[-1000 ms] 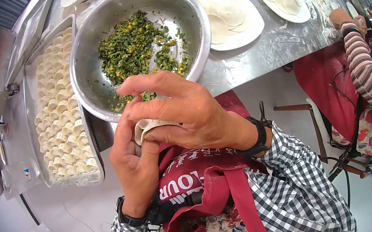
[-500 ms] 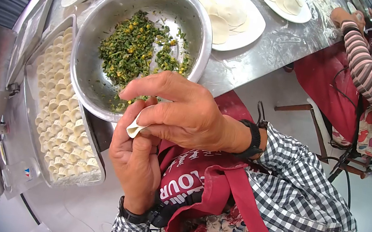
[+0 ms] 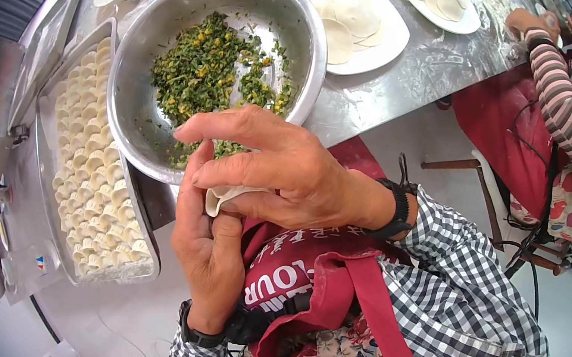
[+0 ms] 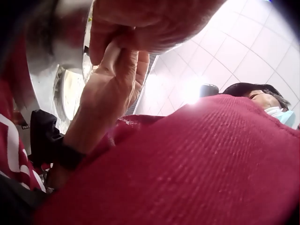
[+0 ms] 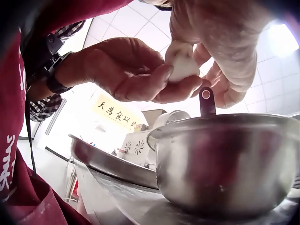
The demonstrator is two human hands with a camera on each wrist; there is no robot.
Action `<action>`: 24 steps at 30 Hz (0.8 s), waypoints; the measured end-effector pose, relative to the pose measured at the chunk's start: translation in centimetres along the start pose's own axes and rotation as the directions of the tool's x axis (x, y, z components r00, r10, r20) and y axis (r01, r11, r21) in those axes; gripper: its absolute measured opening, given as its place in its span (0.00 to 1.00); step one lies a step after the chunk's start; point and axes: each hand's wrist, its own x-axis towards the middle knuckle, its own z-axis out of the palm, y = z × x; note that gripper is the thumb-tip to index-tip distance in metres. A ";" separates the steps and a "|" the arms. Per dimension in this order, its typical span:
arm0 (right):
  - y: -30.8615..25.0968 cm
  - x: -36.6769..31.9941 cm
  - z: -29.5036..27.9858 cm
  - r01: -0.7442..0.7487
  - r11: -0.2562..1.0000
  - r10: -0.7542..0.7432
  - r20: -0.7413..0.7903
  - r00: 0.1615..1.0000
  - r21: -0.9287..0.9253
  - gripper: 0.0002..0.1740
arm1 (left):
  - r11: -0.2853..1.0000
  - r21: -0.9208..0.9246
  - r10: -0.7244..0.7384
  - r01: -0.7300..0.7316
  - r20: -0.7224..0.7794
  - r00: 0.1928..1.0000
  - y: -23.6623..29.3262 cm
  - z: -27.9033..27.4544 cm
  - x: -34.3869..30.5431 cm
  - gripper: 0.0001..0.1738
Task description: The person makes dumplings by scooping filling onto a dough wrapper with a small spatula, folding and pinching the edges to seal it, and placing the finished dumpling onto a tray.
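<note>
Between my two hands is a dumpling (image 3: 217, 199), a folded pale dough wrapper. My left hand (image 3: 210, 257) cradles it from below, with the thumb against its edge. From above, my right hand (image 3: 283, 174) pinches the wrapper, hiding much of it. In the right wrist view the plump white dumpling (image 5: 182, 68) shows at the left hand's fingertips. Both hands are near the front rim of a metal bowl (image 3: 309, 92) with chopped green and yellow filling (image 3: 193, 80).
Left of the bowl, a metal tray (image 3: 153, 271) holds rows of dumplings (image 3: 93, 176). White plates (image 3: 391, 45) of round wrappers (image 3: 352, 12) stand behind on the floured metal table (image 3: 426, 66). A handle (image 5: 206, 101) rises above the bowl's rim. Another person's striped sleeve (image 3: 554, 91) is at the right.
The fingers have shifted along the dumpling: half a second ago its tip stuck out past the right fingertips; now it is tucked further under that hand. Both hands stay near the bowl.
</note>
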 end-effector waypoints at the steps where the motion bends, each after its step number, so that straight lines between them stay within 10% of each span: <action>1: 0.0 0.0 -0.2 -0.004 1.000 0.004 0.015 1.000 0.007 0.13 | 1.000 0.008 -0.015 0.015 0.003 1.000 0.2 0.0 0.0 0.28; 8: -0.1 -0.5 -0.2 -0.045 0.995 0.045 0.006 0.999 0.090 0.08 | 0.973 -0.164 -0.160 0.162 0.022 0.987 0.4 0.0 0.0 0.29; 10: -0.2 -0.5 -0.4 -0.080 0.992 0.083 -0.025 0.996 0.096 0.07 | 0.776 -0.572 -0.233 0.267 0.134 0.963 0.2 -0.3 0.1 0.30; 24: 0.4 -0.6 -0.3 -0.053 0.990 0.053 0.002 0.999 0.134 0.08 | 0.533 -0.766 -0.313 0.359 0.216 0.925 -0.2 -0.7 0.1 0.29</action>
